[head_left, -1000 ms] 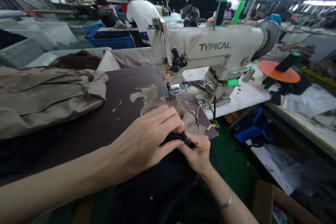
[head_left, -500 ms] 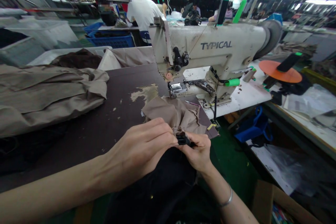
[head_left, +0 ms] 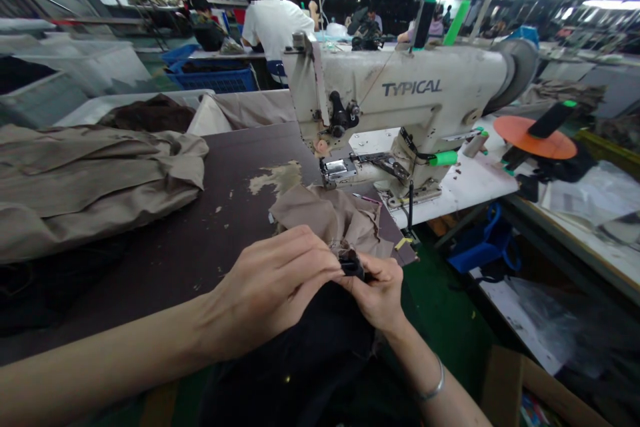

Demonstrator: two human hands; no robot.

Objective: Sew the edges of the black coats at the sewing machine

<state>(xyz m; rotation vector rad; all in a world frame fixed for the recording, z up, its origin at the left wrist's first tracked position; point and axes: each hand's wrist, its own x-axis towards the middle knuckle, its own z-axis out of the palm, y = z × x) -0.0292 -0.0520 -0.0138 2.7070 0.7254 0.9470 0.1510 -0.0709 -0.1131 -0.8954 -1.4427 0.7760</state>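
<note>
My left hand (head_left: 277, 280) pinches the edge of a dark cloth piece (head_left: 305, 353), its fingertips pressed together. Close by on the right, my right hand (head_left: 377, 287) has thumb and fingers closed on the same dark cloth. A folded black bit with frayed brown threads shows between the two hands. The rest of the dark cloth hangs below them toward my lap. Just beyond my fingers, a crumpled taupe cloth (head_left: 330, 213) lies on the table's edge, below the arm of the sewing machine (head_left: 400, 90).
A pile of taupe fabric (head_left: 95, 187) lies on the dark brown table (head_left: 235, 167) at left. Thread cones, among them a green one (head_left: 456, 22), stand around the machine. An orange disc (head_left: 535, 137) is at right. A person in a white shirt (head_left: 277, 23) sits beyond.
Both hands keep their grip on the dark cloth and have shifted only very slightly to the right. The taupe cloth and the machine stay put.
</note>
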